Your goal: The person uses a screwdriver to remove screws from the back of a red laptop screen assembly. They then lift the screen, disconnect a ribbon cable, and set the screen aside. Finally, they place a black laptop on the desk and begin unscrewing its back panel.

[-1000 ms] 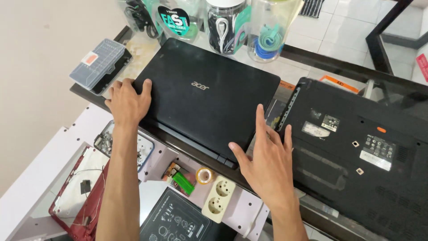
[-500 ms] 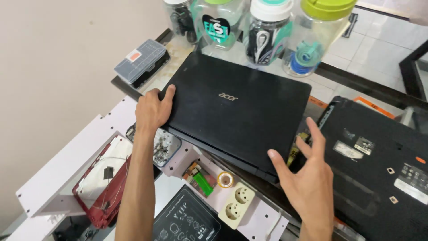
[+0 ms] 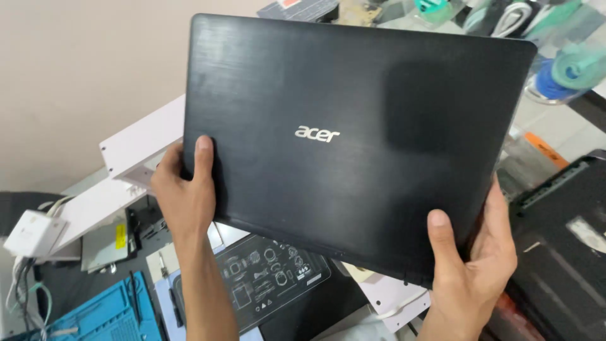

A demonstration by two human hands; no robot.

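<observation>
Head view shows a closed black laptop (image 3: 353, 139) held up off the bench and tilted toward the camera, its brushed lid filling most of the frame. Left hand (image 3: 183, 196) clamps the lower left corner, thumb pressed flat on the lid and the fingers hidden behind the edge. Right hand (image 3: 473, 265) grips the lower right corner the same way, thumb on top and fingers curled under the base.

Below the laptop lies a dark mat printed with white diagrams (image 3: 271, 278), partly covered by the left forearm. Near it at the lower left sits a blue tray (image 3: 107, 316), and beside that a white power adapter (image 3: 35, 233) with cables hanging down. A white panel (image 3: 132, 151) juts out behind the left hand. To the right, a second black laptop base (image 3: 562, 252) lies on the bench. Clear jars with teal contents (image 3: 568, 69) stand at the top right, largely blocked by the raised lid. A plain beige wall (image 3: 82, 76) fills the upper left.
</observation>
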